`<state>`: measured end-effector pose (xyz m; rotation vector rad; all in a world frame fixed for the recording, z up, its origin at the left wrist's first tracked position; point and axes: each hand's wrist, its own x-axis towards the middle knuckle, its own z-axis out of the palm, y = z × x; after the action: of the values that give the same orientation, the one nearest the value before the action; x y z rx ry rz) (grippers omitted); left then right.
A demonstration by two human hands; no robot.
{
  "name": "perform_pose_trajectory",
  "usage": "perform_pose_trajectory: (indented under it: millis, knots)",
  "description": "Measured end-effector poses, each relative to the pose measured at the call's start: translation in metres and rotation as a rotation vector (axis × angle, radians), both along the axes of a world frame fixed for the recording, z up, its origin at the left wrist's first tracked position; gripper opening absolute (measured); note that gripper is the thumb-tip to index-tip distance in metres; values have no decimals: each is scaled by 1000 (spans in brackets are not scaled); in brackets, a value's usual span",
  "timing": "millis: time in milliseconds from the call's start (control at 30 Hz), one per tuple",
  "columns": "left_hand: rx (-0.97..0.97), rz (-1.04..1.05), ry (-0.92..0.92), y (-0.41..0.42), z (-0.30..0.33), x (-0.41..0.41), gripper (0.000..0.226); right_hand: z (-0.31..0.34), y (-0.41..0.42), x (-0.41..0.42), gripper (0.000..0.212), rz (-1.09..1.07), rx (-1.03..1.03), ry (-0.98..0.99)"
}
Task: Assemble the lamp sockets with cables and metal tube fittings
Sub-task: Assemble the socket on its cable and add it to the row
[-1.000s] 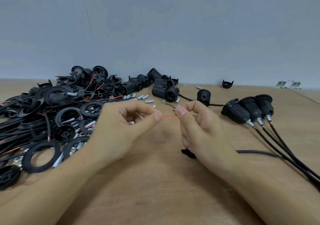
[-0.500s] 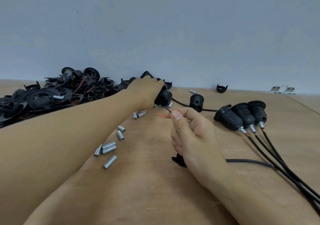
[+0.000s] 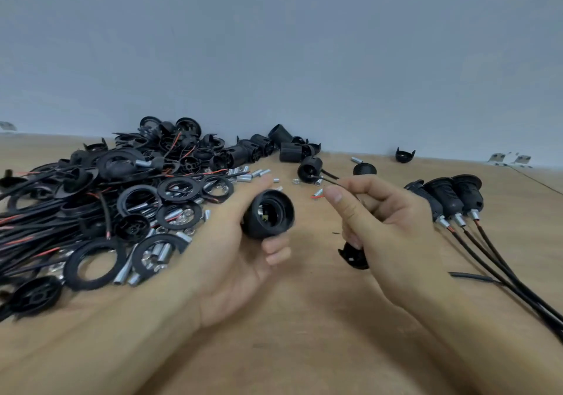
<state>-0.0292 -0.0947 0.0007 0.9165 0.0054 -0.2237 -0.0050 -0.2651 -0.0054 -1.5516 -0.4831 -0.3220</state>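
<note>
Left hand [image 3: 234, 242] grasps the black plastic lamp socket [image 3: 268, 218] by its barrel: light, rigid, smooth. Just right of it, right hand [image 3: 387, 221] pinches the thin, floppy black cable [image 3: 330, 181] near its stripped tip; hold close to the end.

Both forearms bare — no sleeves, left hand [image 3: 231, 242] and right hand [image 3: 387, 227] ungloved.

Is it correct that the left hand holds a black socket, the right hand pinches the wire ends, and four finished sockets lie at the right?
Not quite: the head view shows three finished sockets at the right, not four. The rest is correct.
</note>
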Motion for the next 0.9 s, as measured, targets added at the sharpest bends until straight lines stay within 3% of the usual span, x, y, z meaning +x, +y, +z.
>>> perform_pose_trajectory:
  millis: [233,333,433,600,767,900]
  knots:
    - [4,-84,46,-10,-16,-4,36,-1,5,-10,19,50,-92,-94]
    - [-129,-52,-10,-6,-13,-2,28,-5,8,-7,13,37,-56,-66]
    - [-253,-51,8,1,-11,-2,44,-8,7,-5,13,9,-61,-60]
    - [-282,-19,36,-1,-11,-1,40,-9,10,-9,12,50,-57,-119]
    - [-175,79,49,-4,-15,0,73,-8,13,-16,9,22,-180,-320]
    - [-41,57,81,-5,-17,-2,34,-6,14,-17,9,8,-200,-318]
